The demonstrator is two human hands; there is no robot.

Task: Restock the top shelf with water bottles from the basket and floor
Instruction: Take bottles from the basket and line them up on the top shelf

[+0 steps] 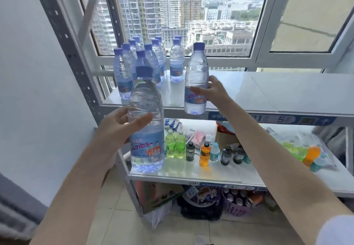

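My left hand [122,128] grips a clear water bottle [146,130] with a blue cap and blue label, upright in the air in front of the top shelf's left end. My right hand [212,90] holds a second matching bottle [196,72] upright at the front edge of the top shelf [268,95], its base level with that edge. Several like bottles [141,63] stand in rows at the shelf's back left. The right part of the shelf board is bare.
The middle shelf [210,174] carries green, orange and dark small bottles plus packets. Under it sit a purple basket [237,208] of cans, a dark bin [199,206] and a box. A window is behind the rack, a metal post [76,57] at left.
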